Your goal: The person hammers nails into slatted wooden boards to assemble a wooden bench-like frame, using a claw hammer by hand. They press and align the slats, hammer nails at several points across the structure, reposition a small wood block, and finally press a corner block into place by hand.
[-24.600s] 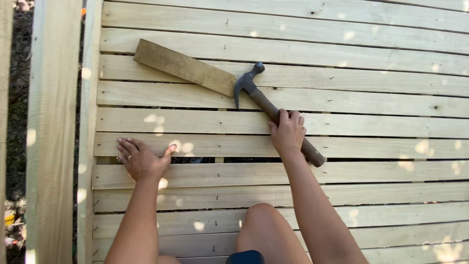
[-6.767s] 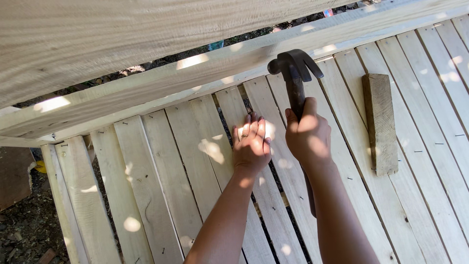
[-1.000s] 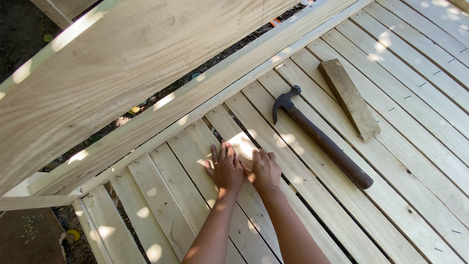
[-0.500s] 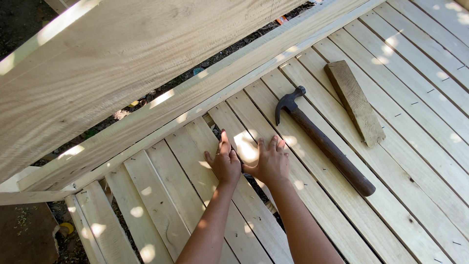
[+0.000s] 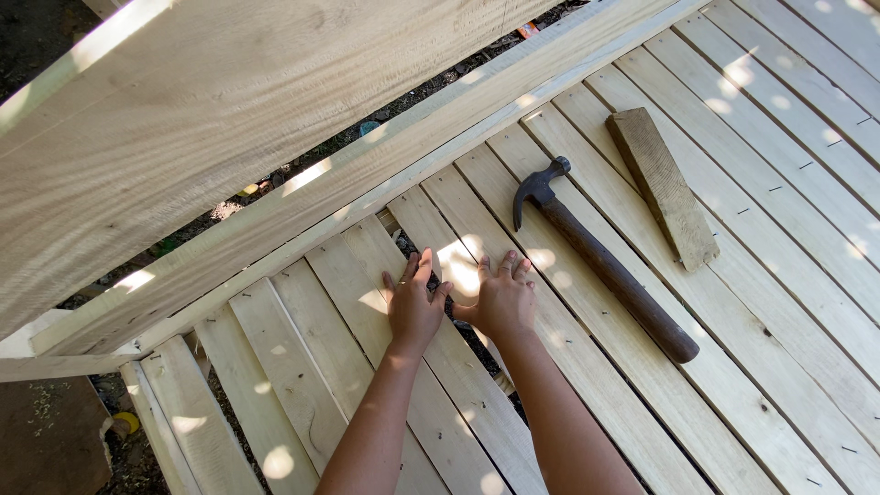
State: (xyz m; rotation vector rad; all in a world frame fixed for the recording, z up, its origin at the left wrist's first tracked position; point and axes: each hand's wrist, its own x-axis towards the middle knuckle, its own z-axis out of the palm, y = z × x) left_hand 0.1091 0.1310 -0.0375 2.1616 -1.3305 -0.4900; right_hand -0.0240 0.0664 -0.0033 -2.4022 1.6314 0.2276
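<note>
Down on the slatted wooden deck (image 5: 779, 302), two hands lie flat and side by side, palms down and fingers spread, grasping nothing. Left hand (image 5: 412, 307) presses on one pale slat (image 5: 367, 302); right hand (image 5: 502, 301) rests on the neighbouring slat (image 5: 550, 367), with the dark gap between the two boards running just under the thumbs. One patch of sunlight falls on the wood right in front of the fingertips.

One claw hammer (image 5: 600, 261) lies loose on the deck just to the right of the right hand, near but not touching it, its dark head pointing up toward the rail and its brown handle running down and to the right. One short, darker wooden block (image 5: 662, 188) lies further right, apart from the hammer and roughly parallel to it.

Two long timbers cross the upper left: one broad plank (image 5: 229, 119) closest to the camera and one narrower rail (image 5: 385, 174) along the deck's edge, with bare ground showing between them.
</note>
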